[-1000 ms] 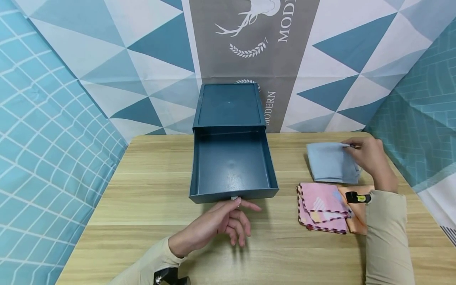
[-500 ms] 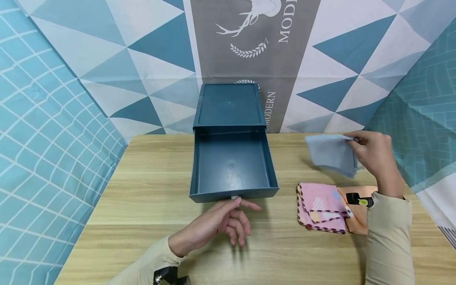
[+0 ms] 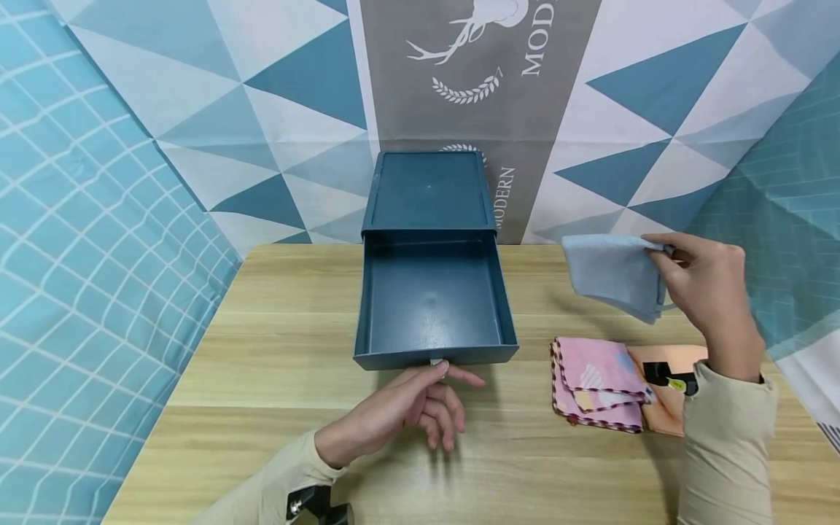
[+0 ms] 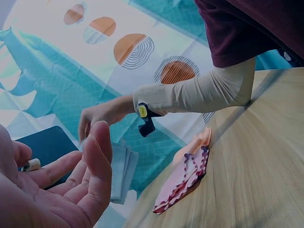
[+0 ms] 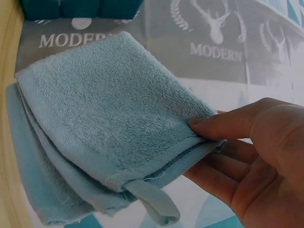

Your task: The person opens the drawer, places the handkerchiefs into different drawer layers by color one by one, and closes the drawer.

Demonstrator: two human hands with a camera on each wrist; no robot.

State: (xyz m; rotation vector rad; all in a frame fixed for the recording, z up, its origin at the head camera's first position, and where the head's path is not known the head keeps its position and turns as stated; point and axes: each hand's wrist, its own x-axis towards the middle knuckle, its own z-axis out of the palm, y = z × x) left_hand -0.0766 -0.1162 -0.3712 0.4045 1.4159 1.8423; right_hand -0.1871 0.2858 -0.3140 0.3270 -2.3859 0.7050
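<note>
A dark blue box (image 3: 429,191) stands at the back of the table with its drawer (image 3: 433,306) pulled out. At the drawer's front, my left hand (image 3: 413,408) pinches the small white knob (image 4: 31,165) between thumb and index finger; the other fingers hang loosely bent. My right hand (image 3: 709,281) holds a folded light blue towel (image 3: 613,273) by its right edge, raised above the table. In the right wrist view the thumb lies on top of the terry towel (image 5: 114,104), fingers beneath, and a hanging loop (image 5: 154,202) dangles from it.
A folded pink towel (image 3: 600,372) with a striped edge lies right of the drawer. It partly overlaps an orange towel (image 3: 663,408), which the right wrist camera partly covers. Patterned cloth (image 3: 295,109) hangs behind the wooden table (image 3: 262,350).
My right hand has lifted the light blue towel off the table and drawn it slightly to the right. The left hand stays at the drawer's knob.
</note>
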